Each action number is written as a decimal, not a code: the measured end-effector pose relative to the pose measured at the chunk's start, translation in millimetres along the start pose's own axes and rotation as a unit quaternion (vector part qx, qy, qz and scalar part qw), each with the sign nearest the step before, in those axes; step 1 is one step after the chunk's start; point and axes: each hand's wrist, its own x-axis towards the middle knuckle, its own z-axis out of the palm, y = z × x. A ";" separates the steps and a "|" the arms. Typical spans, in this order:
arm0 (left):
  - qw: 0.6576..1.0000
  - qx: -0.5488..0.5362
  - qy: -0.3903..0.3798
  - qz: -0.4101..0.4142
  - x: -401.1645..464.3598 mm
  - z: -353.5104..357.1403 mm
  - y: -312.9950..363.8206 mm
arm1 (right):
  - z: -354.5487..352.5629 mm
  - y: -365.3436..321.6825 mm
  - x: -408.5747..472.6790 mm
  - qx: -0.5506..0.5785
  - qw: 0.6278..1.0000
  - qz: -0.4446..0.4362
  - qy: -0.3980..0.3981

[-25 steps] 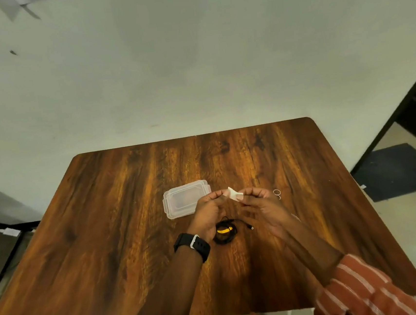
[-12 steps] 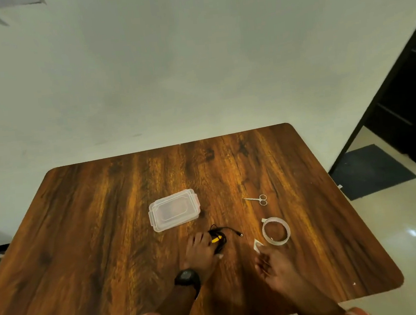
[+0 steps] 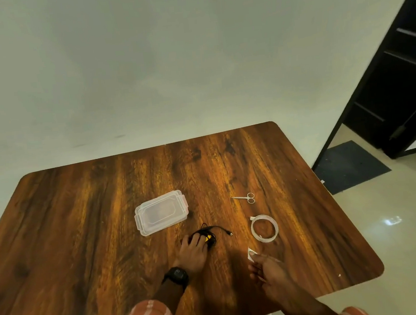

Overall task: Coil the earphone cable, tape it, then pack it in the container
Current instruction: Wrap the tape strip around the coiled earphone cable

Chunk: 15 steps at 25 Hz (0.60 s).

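While lidded, container (image 3: pixel 161 212) sits beside earphones (image 3: pixel 207 235).

Bystanders around a wooden table

A small pair of scissors (image 3: pixel 246 198) lies right of centre on the brown wood-grain table (image 3: pixel 82 233). A pale wall (image 3: pixel 167 59) fills the upper frame. At far right, a dark doorway (image 3: pixel 398 83) stands above a dark floor mat (image 3: pixel 350 166) on glossy tiles (image 3: pixel 399 227).
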 end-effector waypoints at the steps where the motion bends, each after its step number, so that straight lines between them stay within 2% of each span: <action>1: 1.000 -0.013 -0.016 -0.003 0.4 -0.5 -0.1 | -1.2 1.1 0.8 -0.002 1.000 0.000 -0.003; 5: 0.993 -0.042 -0.090 -0.062 -7.6 -13.9 3.4 | 3.8 5.3 8.3 0.008 1.000 0.015 -0.020; 7: 0.987 -0.107 -0.096 -0.071 -8.9 -25.9 8.3 | 17.6 4.9 10.0 0.019 0.999 0.021 -0.024; 10: 0.973 -0.203 -0.045 -0.099 -8.1 -49.0 15.6 | 48.1 5.8 8.3 0.017 0.999 0.020 -0.022; 15: 0.956 -0.262 0.025 -0.127 -10.1 -73.5 23.0 | 79.5 3.2 3.1 0.050 0.999 0.005 -0.017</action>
